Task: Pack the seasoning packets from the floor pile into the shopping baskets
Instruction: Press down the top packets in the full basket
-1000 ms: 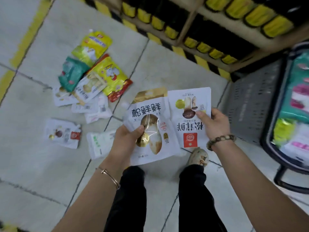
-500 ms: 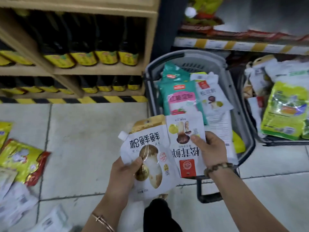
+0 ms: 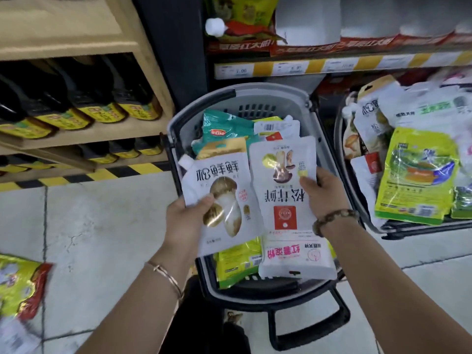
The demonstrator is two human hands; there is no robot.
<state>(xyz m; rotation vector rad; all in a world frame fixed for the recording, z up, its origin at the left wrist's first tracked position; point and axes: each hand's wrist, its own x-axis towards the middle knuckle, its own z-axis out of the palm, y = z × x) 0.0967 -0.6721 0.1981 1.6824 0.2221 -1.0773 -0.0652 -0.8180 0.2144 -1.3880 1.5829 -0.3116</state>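
My left hand (image 3: 189, 215) grips a white spouted mushroom seasoning pouch (image 3: 224, 198) by its lower left edge. My right hand (image 3: 324, 192) holds a second white mushroom packet (image 3: 283, 182) with a red square label, thumb on its front. Both packets hang side by side over the grey shopping basket (image 3: 178, 118), which holds several packets in teal, yellow and white. A second basket (image 3: 357, 200) at the right is filled with white and green-yellow packets. At the left edge, a yellow and red packet (image 3: 23, 284) from the floor pile shows.
A wooden shelf (image 3: 84, 134) with dark bottles stands at the left above a yellow-black striped kerb (image 3: 84, 176). A store shelf with price tags (image 3: 332, 65) runs behind the baskets. My dark trouser leg (image 3: 201, 320) is below the grey basket's black handle (image 3: 306, 325).
The view swung right from the floor pile to the baskets. Both hands carried their packets from above the floor tiles to over the grey basket.
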